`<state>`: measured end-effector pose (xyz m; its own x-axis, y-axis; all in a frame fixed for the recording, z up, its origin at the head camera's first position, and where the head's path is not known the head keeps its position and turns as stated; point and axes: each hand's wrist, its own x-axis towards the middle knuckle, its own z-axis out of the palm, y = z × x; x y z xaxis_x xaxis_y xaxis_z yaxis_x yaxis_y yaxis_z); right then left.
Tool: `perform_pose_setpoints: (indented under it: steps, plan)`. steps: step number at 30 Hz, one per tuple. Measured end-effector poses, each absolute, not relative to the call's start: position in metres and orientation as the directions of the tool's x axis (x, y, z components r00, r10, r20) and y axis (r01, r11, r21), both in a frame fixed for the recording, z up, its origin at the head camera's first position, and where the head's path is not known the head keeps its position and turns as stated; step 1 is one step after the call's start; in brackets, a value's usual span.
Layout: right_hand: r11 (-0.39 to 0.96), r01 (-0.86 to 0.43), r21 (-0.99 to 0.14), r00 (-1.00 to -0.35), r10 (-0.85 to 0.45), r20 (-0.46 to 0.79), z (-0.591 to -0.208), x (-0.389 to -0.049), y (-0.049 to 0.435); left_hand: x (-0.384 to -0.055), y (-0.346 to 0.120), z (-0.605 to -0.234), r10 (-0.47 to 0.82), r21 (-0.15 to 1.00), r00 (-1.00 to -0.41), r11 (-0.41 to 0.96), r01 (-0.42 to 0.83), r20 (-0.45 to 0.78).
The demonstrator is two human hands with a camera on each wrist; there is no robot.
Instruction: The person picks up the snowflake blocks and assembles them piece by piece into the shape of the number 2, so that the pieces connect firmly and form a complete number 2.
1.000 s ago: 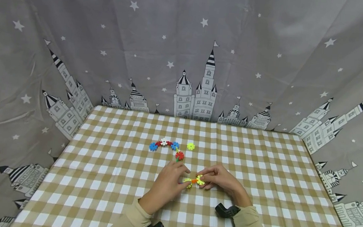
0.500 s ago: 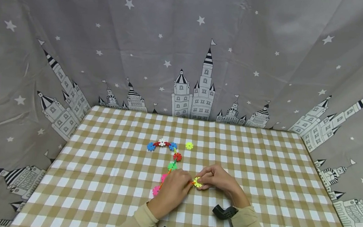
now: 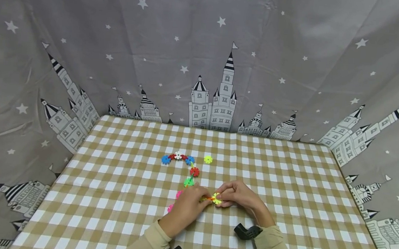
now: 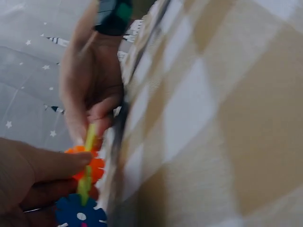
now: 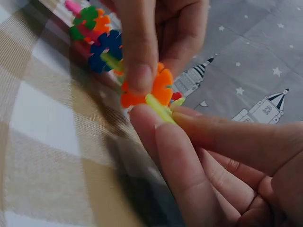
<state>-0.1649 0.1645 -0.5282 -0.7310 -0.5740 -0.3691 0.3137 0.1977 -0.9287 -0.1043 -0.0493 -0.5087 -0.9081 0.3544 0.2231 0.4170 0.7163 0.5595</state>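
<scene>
Toothed plastic snowflake discs are joined in a chain on and above the checked tablecloth. My left hand pinches an orange disc near the chain's end, its thumb flat on the face. From the right, the fingers of my right hand pinch a yellow disc, which stands edge-on against the orange one, touching it. How deep their slots interlock I cannot tell. A dark blue disc hangs beside my left fingers, linked by another yellow disc. My left hand hides part of the chain in the head view.
The chain's far part curves across the cloth: a blue disc, a white disc, a red disc, a green disc and pink discs. One loose yellow disc lies behind. A grey castle-print curtain surrounds the table.
My left hand has shifted slightly right and turned, uncovering the green and pink discs. The yellow disc stays in my right fingers against the orange one. The head view has shifted a little.
</scene>
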Motion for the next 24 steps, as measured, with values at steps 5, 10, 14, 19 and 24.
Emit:
perform_pose_setpoints:
  steps: [5,10,14,19,24]
  plan:
    - [0.2,0.321,-0.926,-0.725,-0.577,-0.376,-0.526,-0.164,0.163,-0.107,-0.053,-0.507,0.373,0.585,-0.909,0.701,0.408,0.186]
    - [0.227,0.288,-0.93,-0.723,-0.585,-0.367,-0.527,-0.163,0.163,-0.105,-0.052,-0.507,0.395,0.595,-0.903,0.689,0.415,0.172]
    - [0.236,0.269,-0.934,-0.718,-0.598,-0.357,-0.527,-0.163,0.163,-0.104,-0.052,-0.505,0.402,0.618,-0.902,0.673,0.406,0.154]
    - [0.334,0.144,-0.931,-0.737,-0.591,-0.326,-0.522,-0.168,0.166,-0.106,-0.052,-0.503,0.411,0.617,-0.904,0.684,0.389,0.114]
    - [0.429,-0.021,-0.903,-0.862,-0.465,-0.201,-0.516,-0.18,0.17,-0.106,-0.058,-0.499,0.414,0.619,-0.91,0.706,0.344,0.034]
